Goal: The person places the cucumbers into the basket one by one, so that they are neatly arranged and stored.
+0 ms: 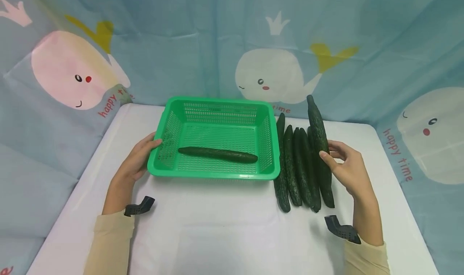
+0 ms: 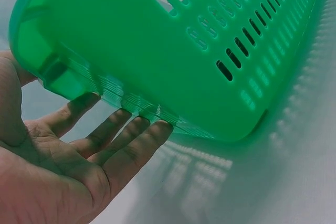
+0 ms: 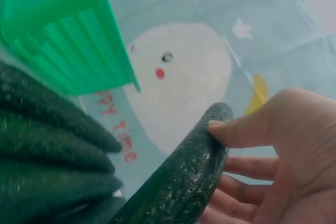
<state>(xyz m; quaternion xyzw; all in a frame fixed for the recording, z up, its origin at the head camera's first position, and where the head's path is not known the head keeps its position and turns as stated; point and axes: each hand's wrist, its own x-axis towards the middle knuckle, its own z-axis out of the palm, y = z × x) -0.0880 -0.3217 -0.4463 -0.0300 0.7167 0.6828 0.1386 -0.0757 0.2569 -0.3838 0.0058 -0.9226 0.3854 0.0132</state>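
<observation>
My left hand [image 1: 138, 157] grips the left rim of a green plastic basket [image 1: 214, 174]. The thumb lies over the rim, and in the left wrist view the fingers [image 2: 134, 148] rest against the outside of the slotted wall. One dark green cucumber [image 1: 217, 154] lies lengthwise inside the basket. On the right, my right hand [image 1: 351, 168] pinches another cucumber [image 1: 317, 126] between thumb and fingers; its far end tilts up, as the right wrist view also shows. Several more cucumbers [image 1: 290, 166] lie side by side between the basket and this hand.
A white-covered table [image 1: 217, 242] carries everything. Behind it and along both sides hangs a light blue curtain [image 1: 203, 65] printed with whales. The leftmost loose cucumber lies right beside the basket's right wall. Each wrist wears a dark camera mount [image 1: 139, 207].
</observation>
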